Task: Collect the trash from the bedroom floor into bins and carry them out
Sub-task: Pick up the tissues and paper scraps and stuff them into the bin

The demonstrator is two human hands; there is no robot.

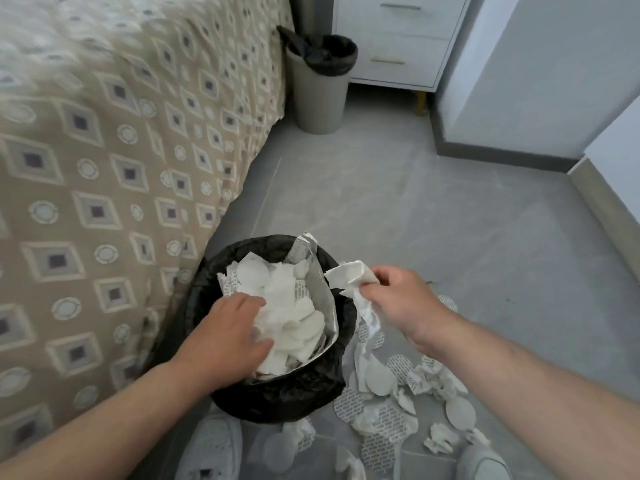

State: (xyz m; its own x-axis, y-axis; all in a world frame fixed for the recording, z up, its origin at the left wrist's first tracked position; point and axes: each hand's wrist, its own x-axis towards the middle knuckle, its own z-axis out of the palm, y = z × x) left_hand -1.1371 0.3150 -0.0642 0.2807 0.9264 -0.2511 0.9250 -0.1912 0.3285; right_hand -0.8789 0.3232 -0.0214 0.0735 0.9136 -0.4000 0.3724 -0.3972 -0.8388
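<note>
Two bins stand along the patterned bed: the far bin by the drawers, the near bin at my feet, its crinkly black liner heaped with soft white paper. My left hand presses flat, likely packing room. My right hand pinches a crumpled wad beside the rim. Thin round discs litter the tiles.
</note>
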